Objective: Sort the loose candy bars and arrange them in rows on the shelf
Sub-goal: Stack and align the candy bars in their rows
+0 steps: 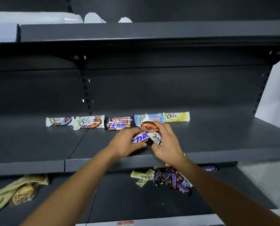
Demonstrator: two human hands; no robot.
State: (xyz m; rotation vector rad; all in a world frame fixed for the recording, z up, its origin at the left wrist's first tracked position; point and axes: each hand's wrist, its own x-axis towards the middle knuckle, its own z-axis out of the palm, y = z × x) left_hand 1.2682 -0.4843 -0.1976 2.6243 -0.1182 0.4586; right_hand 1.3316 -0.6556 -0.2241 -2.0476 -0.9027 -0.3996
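On the dark middle shelf (38, 144) a row of candy bars lies side by side: a white Dove bar (59, 121), a stack of Dove bars with orange print (89, 122), a stack of brown Snickers bars (119, 123), light blue bars (152, 117) and a yellow Dove bar (176, 116). My left hand (126, 144) grips a Snickers bar (140, 138) in front of the row. My right hand (167, 142) holds a white Dove bar (152, 131) tilted upward beside it. The two hands nearly touch.
A loose pile of Snickers bars (173, 178) and pale green Dove bars (142, 176) lies on the lower shelf (136, 201). A single Snickers bar (210, 168) sits further right. Crumpled beige wrappers (17, 190) lie at the lower left. An upper shelf (136, 31) overhangs.
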